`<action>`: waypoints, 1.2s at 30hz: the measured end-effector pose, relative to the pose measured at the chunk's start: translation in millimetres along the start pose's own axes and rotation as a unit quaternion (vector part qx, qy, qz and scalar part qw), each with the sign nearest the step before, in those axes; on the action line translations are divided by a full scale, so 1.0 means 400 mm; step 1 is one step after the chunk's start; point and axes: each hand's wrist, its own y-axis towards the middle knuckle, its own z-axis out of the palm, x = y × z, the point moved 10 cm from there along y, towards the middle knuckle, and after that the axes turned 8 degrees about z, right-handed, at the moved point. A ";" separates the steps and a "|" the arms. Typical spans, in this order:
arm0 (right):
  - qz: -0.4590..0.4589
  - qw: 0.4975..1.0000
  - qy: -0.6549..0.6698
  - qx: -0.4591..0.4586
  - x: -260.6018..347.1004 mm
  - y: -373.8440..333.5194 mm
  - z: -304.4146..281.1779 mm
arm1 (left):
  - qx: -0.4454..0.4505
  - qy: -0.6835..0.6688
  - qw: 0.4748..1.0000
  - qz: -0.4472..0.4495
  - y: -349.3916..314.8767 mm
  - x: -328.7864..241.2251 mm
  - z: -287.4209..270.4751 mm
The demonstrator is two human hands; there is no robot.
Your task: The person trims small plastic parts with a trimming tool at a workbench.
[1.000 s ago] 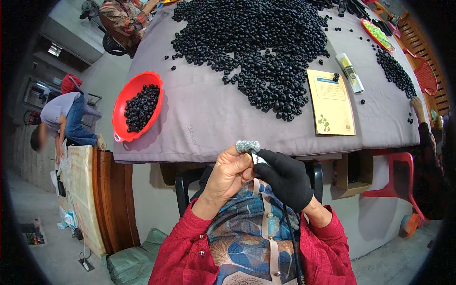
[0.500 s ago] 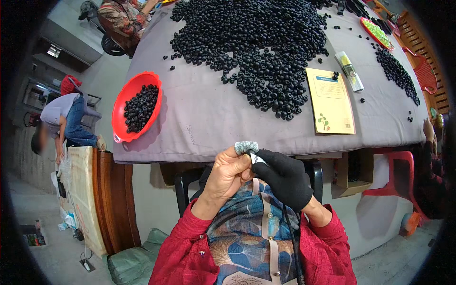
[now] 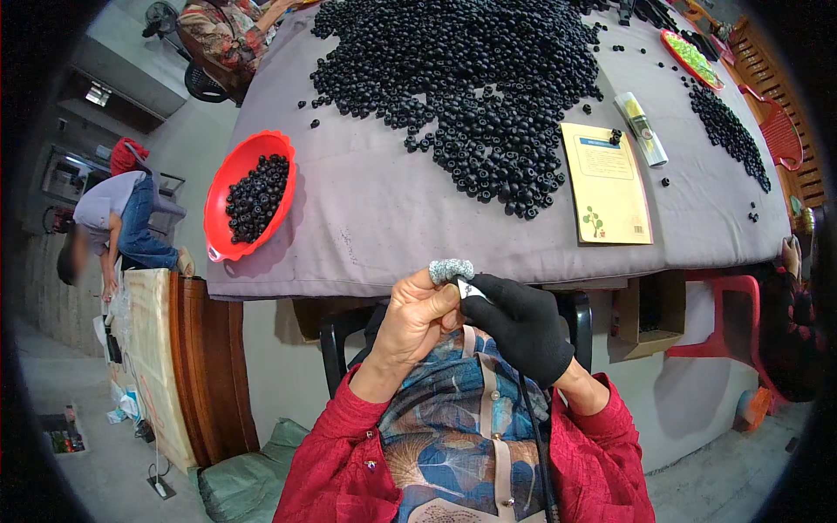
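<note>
My left hand [image 3: 415, 315] is bare but for a grey knitted sleeve [image 3: 451, 270] on the index finger. Its thumb and fingers are pinched together just past the table's near edge. Against it presses my right hand [image 3: 521, 327], in a black glove, also closed. A small white piece with a dark mark [image 3: 468, 288] pokes out between the two hands, by the right fingertips. Whatever else the fingers grip is hidden. Beyond the hands, a large heap of small black ring-like beads [image 3: 488, 139] spreads over the grey tablecloth [image 3: 366, 209].
A red bowl [image 3: 214, 205] of black beads stands at the left. To the right lie a yellow booklet [image 3: 610, 196] and a white tube-shaped pack [image 3: 641, 131]. A red basket [image 3: 693, 61] holds pale green bits. A person [image 3: 126, 213] bends at far left; another [image 3: 225, 39] sits beyond.
My hands stay pressed together in nearly the same place. The white piece between them has turned slightly. At the right edge, another person's hand has shifted a little.
</note>
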 end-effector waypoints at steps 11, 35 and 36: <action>0.038 0.998 0.038 0.020 -0.018 0.008 -0.002 | 0.009 0.023 1.000 0.004 0.002 0.002 0.007; -0.008 1.000 0.017 0.016 0.004 0.009 0.011 | -0.010 -0.034 0.999 -0.021 0.006 0.005 -0.023; 0.017 0.999 0.028 0.021 0.000 0.011 0.015 | -0.012 -0.028 0.999 -0.010 0.008 -0.005 -0.025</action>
